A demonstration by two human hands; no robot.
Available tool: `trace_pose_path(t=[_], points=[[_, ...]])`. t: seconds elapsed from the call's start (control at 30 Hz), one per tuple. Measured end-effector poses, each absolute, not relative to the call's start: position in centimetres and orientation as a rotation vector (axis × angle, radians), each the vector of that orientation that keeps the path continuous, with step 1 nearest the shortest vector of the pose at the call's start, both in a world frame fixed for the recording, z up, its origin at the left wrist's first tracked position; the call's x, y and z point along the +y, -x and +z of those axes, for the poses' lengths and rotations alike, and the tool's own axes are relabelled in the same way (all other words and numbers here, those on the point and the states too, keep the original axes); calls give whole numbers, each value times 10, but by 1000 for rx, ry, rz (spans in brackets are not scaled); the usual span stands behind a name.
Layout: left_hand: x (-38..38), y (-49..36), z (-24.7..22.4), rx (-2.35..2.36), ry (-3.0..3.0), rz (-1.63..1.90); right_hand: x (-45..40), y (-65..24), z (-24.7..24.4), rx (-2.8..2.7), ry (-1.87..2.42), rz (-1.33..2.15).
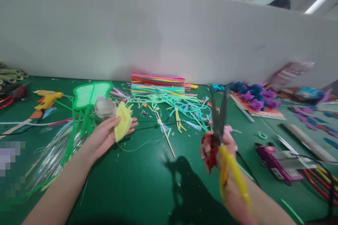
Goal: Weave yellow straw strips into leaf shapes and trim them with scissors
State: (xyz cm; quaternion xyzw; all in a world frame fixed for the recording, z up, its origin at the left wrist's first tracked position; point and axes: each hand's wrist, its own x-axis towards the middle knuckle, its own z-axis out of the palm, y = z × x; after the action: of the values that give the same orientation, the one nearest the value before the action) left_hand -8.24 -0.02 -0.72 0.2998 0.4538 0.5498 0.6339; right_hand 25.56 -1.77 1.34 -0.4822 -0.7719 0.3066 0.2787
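My left hand (105, 136) holds a yellow fuzzy piece (123, 122) between thumb and fingers, its other fingers stretched out behind it. A thin thread hangs from there and runs toward a small stick (169, 144) with a yellow knot and a blue tassel. My right hand (213, 149) is wrapped round scissors (219, 126) with red and yellow handles; their blades point up and stand slightly apart. Beside my left hand are a clear round cup (105, 108) and a green shape (93, 95) made of fuzzy stems.
Colourful fuzzy stems (158, 84) lie at the back of the green table (137, 190). A yellow glue gun (47, 99) lies left; a pink glue gun (230, 137), purple flowers (256, 98) and a magenta device (277, 163) lie right. A pale partition (158, 24) stands behind.
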Motion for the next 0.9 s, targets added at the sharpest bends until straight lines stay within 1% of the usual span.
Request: trace_pose_path(t=[0.1, 0.17, 0.2, 0.3, 0.4, 0.63, 0.9], points=[[-1, 79, -9, 938, -572, 1310, -35, -236, 6, -2255, 1208, 752], [-2, 75, -11, 899, -485, 1336, -43, -222, -2, -2411, 1128, 613], [-3, 73, -12, 884, -448, 1348, -45, -215, -6, -2440, 1149, 597], [-4, 64, -13, 845, -383, 1389, -45, -198, -19, -2486, 1267, 649], [-5, 55, -11, 825, -346, 1409, -41, -186, -27, -2554, 1305, 608], [-9, 42, -4, 869, -307, 1394, -33, -168, -34, -2622, 1227, 477], [-9, 40, -8, 759, -317, 1375, -31, -161, -41, -2647, 1122, 380]])
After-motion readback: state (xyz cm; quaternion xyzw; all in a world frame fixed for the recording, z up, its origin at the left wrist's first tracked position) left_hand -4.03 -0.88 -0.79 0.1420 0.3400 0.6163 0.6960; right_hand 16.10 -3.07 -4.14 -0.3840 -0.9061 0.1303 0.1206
